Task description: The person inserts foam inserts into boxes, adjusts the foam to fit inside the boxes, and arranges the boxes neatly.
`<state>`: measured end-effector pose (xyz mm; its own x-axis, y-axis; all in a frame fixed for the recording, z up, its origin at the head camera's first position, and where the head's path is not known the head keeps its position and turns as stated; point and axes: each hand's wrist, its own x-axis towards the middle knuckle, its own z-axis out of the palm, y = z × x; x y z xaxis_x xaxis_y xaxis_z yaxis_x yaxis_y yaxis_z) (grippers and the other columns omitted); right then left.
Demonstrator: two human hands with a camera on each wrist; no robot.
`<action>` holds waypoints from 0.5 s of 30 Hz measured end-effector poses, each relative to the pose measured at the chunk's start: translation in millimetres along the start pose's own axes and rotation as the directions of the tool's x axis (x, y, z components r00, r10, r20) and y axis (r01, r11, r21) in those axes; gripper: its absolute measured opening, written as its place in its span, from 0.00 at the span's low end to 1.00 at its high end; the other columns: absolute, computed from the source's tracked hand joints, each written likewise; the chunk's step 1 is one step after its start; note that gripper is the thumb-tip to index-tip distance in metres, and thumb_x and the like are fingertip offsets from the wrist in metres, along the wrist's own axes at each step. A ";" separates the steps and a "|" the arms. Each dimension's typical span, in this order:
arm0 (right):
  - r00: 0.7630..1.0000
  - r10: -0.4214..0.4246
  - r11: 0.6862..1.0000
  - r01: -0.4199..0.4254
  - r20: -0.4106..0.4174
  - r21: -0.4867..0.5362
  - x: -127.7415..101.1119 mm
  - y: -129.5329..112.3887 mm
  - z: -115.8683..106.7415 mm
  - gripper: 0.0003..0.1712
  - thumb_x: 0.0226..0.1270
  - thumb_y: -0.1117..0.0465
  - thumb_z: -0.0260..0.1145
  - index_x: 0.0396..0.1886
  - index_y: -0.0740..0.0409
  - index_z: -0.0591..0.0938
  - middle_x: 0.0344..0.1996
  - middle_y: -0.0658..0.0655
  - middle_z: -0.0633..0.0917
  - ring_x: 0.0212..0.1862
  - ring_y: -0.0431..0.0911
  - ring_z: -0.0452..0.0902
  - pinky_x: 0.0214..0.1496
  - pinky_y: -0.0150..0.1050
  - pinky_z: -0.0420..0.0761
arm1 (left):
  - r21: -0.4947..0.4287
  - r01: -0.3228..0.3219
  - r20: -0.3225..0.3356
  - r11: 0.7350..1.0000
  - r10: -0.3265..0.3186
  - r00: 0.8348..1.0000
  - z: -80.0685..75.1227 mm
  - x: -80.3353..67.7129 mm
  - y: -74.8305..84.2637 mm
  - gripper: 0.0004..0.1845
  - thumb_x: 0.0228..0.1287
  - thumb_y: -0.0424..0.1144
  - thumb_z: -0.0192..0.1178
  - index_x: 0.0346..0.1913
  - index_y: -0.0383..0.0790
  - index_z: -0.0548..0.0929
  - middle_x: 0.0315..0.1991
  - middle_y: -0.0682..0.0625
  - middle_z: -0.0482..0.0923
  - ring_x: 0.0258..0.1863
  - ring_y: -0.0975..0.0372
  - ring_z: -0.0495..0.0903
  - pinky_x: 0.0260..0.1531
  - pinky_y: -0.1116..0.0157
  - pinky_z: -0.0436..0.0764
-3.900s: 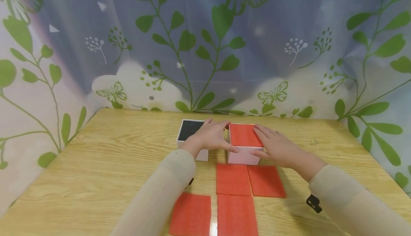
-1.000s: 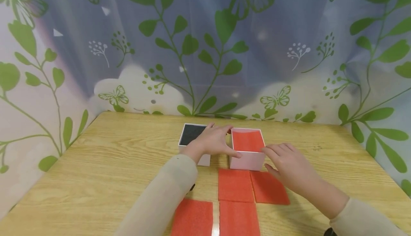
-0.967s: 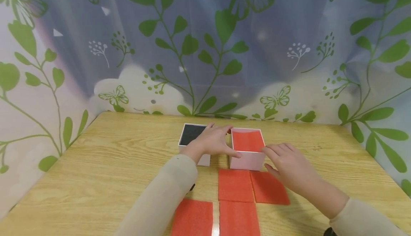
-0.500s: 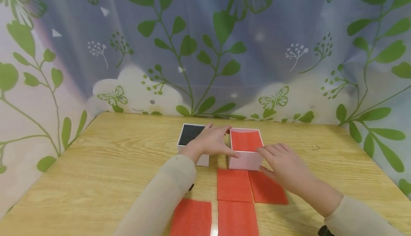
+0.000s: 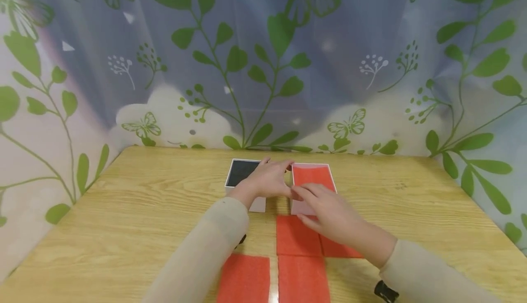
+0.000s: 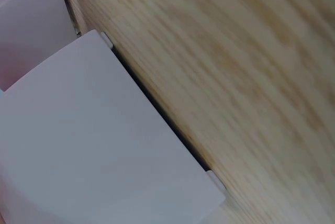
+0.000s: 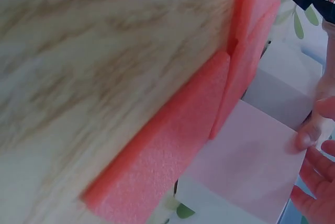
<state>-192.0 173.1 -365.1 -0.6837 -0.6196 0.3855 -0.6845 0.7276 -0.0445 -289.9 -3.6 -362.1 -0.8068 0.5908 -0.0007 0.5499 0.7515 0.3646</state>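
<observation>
In the head view a pink-white box (image 5: 297, 207) stands toward the back of the table, with a red felt-like square (image 5: 311, 175) lying a little below its rim. My left hand (image 5: 266, 179) holds the box at its left side, thumb by the near corner and fingers at the far one. My right hand (image 5: 329, 209) reaches across the front, its fingertips at the near left part of the rim and its thumb lower, before the front wall. The right wrist view shows the box front (image 7: 246, 156) with fingers at its edge.
Beside it, partly behind my left hand, stands a second white box (image 5: 240, 173) with a dark top. Several red squares lie nearer me, among them a middle square (image 5: 296, 234), a front square (image 5: 303, 278) and a left square (image 5: 246, 279). A patterned curtain (image 5: 197, 124) hangs behind the table.
The red square, earlier level with the box rim, sits lower inside it. My right hand has moved from the box's right side leftward along the near rim. My left hand has stayed put.
</observation>
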 end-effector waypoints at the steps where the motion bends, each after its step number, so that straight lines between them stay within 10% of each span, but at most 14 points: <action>1: 1.000 0.006 1.000 -0.006 0.004 0.007 0.5 -0.1 1.2 0.32 0.54 0.56 0.72 0.58 0.59 0.74 0.48 0.53 0.77 0.50 0.47 0.74 0.49 0.43 0.78 | 0.005 -0.001 0.000 1.000 0.001 1.000 0.4 0.0 -0.5 0.52 0.45 0.66 0.64 0.71 0.45 0.59 0.59 0.55 0.72 0.59 0.63 0.69 0.68 0.55 0.40; 15: 0.997 0.059 0.998 -0.060 0.049 0.009 -0.2 0.5 8.9 0.43 0.56 0.53 0.70 0.68 0.61 0.63 0.52 0.56 0.75 0.50 0.50 0.74 0.52 0.47 0.76 | 0.000 -0.004 -0.005 1.000 0.004 1.000 1.9 1.0 -0.4 0.50 0.47 0.62 0.65 0.71 0.45 0.59 0.58 0.55 0.73 0.59 0.62 0.70 0.68 0.55 0.40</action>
<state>-194.4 170.9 -373.5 -0.7348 -0.5891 0.3362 -0.6446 0.7608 -0.0758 -290.5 -2.8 -364.0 -0.8058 0.5922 0.0058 0.5531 0.7490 0.3648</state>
